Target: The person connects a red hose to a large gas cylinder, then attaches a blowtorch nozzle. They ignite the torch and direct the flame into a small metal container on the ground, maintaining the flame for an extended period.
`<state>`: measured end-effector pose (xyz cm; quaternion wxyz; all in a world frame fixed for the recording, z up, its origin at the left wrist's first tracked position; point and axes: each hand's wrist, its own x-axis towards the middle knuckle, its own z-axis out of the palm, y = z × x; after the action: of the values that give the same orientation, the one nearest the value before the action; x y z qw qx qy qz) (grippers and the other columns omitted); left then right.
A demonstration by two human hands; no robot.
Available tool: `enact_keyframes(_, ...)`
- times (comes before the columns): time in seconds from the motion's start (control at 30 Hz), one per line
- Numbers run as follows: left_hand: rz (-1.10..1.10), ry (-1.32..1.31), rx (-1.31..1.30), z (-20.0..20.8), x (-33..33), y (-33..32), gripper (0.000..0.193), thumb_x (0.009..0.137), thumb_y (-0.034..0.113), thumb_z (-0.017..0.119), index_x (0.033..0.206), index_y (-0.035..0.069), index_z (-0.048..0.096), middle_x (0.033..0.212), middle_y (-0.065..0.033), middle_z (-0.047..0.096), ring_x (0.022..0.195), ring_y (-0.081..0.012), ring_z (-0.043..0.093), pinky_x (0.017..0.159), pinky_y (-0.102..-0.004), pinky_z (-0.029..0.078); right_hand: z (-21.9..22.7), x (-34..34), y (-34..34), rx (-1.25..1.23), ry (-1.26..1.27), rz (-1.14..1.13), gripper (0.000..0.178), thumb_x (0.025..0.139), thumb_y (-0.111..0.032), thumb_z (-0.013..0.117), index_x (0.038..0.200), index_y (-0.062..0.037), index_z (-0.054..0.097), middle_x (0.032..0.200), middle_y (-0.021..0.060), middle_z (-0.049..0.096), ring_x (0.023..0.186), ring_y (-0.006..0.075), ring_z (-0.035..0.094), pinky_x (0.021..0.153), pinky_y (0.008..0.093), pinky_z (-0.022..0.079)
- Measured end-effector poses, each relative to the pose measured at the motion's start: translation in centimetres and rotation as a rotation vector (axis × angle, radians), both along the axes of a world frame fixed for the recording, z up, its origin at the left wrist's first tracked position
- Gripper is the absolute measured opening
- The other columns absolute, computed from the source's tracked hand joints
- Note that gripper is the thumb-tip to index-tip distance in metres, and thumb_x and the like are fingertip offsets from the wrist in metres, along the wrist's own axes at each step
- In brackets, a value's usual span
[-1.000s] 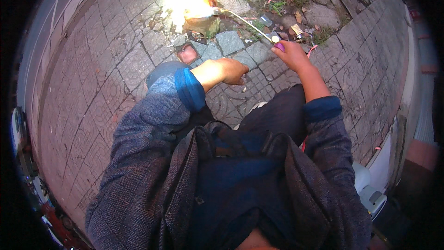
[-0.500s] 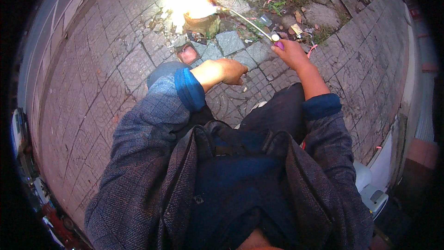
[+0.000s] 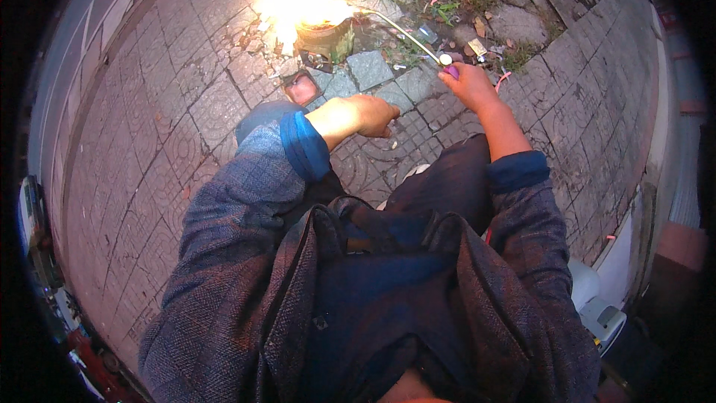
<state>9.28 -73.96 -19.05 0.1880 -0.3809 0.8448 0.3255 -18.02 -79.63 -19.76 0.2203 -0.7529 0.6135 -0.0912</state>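
Beneath and around the right hand [image 3: 470,86], patterned paving [image 3: 164,142] spread, cracked along its joints. Forward and left of that grip, well apart from the fingers, burned a fire [image 3: 302,11], its core too glaring to show what fed it. Between grip and fire ran a thin wand [image 3: 406,36], bent near its far end; its tip met the right edge of the glare, so contact with anything there could not be told. Right hand: clamped on the wand's near end. Left hand [image 3: 369,116]: left of the grip, nearer the body, fingers turned down; whether they were together, apart or on something could not be told. Under the fire's near side stood a round, pot-like base [image 3: 326,43]. Nearer the grip lay a grey slab [image 3: 369,69]. Partly covered by the gripping fingers: a purple handle [image 3: 452,72]. Just ahead of it: a pale round knob [image 3: 445,59].

Judgement on method: a steady wrist and a firm hold on the handle alone suited this step, with the wand's full length as distance from heat. The tip was best aimed lightly, not pressed against the base. Left hand and blue cuff [image 3: 304,145] were better drawn back from stray flame.
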Motion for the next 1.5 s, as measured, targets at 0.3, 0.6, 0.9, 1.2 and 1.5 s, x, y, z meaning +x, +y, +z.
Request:
enact_keyframes(0.3,-0.024,0.005,-0.009,0.1,-0.08,-0.01,0.056,0.091,0.032,0.069,0.141,0.011,0.055,0.123,-0.0218,0.068,0.117,-0.0404,0.064,0.097,-0.0497,0.051,-0.17,-0.05,-0.05,0.0,-0.007,-0.001,0.047,0.091,-0.045,0.069,0.108,-0.0009,0.071,0.098,0.0249,0.072,0.094,0.0442,0.068,0.082,0.0509,0.053)
enact_keyframes(0.6,-0.029,0.006,-0.003,0.24,-0.04,-0.05,0.056,0.091,0.031,0.069,0.141,0.011,0.055,0.123,-0.0223,0.068,0.116,-0.0408,0.064,0.097,-0.0501,0.051,-0.35,-0.09,0.08,-0.045,-0.021,0.031,0.044,0.091,-0.043,0.07,0.107,-0.0025,0.072,0.098,0.0244,0.072,0.095,0.0439,0.068,0.083,0.0509,0.053)
enact_keyframes(0.9,-0.02,-0.001,-0.005,-0.24,-0.04,0.12,0.056,0.09,0.031,0.07,0.141,0.011,0.055,0.123,-0.022,0.068,0.116,-0.041,0.064,0.097,-0.0497,0.051,-0.31,0.04,-0.04,-0.002,-0.045,0.016,0.044,0.09,-0.043,0.07,0.107,-0.0023,0.072,0.098,0.0244,0.072,0.095,0.0431,0.068,0.083,0.0499,0.053)
enact_keyframes(1.2,-0.011,-0.009,0.006,-0.17,0.01,0.12,0.056,0.09,0.033,0.071,0.14,0.012,0.056,0.124,-0.021,0.068,0.118,-0.04,0.064,0.097,-0.0493,0.051,0.24,0.09,0.18,-0.003,-0.07,0.02,0.045,0.09,-0.043,0.07,0.107,-0.0012,0.072,0.096,0.0247,0.072,0.092,0.043,0.068,0.081,0.0499,0.053)
enact_keyframes(1.5,-0.02,0.001,0.001,-0.31,-0.04,0.05,0.056,0.091,0.033,0.071,0.14,0.011,0.056,0.123,-0.0212,0.068,0.117,-0.0403,0.064,0.097,-0.0493,0.051,-0.13,-0.13,-0.03,-0.031,-0.055,0.03,0.041,0.09,-0.042,0.07,0.105,-0.003,0.072,0.093,0.0242,0.072,0.091,0.0437,0.068,0.08,0.0504,0.053)
